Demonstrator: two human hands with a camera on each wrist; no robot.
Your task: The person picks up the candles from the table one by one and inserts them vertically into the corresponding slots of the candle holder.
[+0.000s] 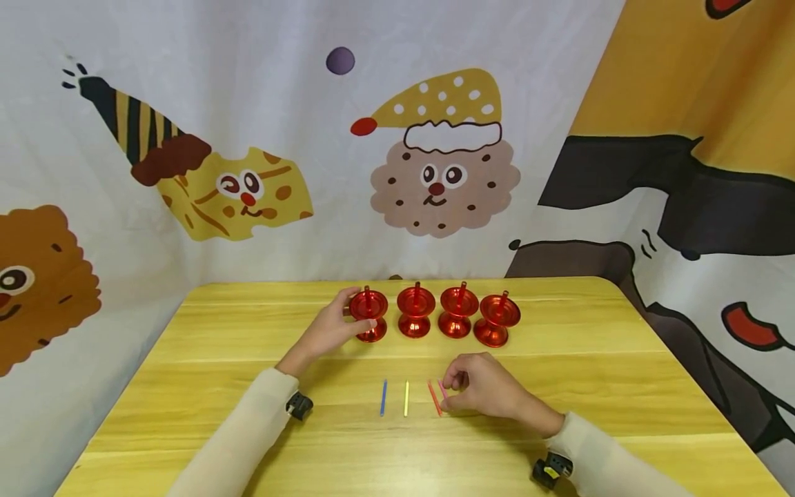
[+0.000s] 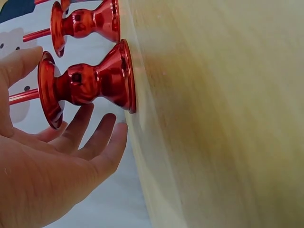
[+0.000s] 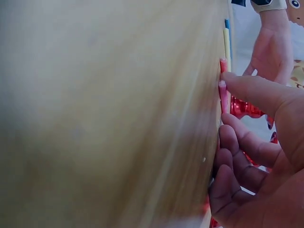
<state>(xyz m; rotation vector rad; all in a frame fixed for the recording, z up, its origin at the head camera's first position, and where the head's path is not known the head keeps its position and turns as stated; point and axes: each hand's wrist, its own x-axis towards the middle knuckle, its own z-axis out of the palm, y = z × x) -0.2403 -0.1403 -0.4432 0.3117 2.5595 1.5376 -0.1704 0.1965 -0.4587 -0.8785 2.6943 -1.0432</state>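
Observation:
Four shiny red candle holders, each a dish with an upright spike, stand in a row at the back. My left hand (image 1: 329, 328) reaches round the leftmost holder (image 2: 81, 85), thumb and fingers spread; in the left wrist view it stands upright between them. My right hand (image 1: 487, 386) is low over the table with its thumb and forefinger apart about a thin pink stick (image 3: 223, 97), which lies on the wood. Left of it lie a red stick (image 1: 435, 398), a yellow stick (image 1: 406, 398) and a blue stick (image 1: 384, 398). My thumb partly hides the pink stick.
The other holders (image 1: 416, 307) (image 1: 458, 307) (image 1: 496, 317) stand to the right of the leftmost one, close together. Beyond the wooden table's (image 1: 584, 359) back edge hangs a white cloth (image 1: 335, 207) with cartoon food prints.

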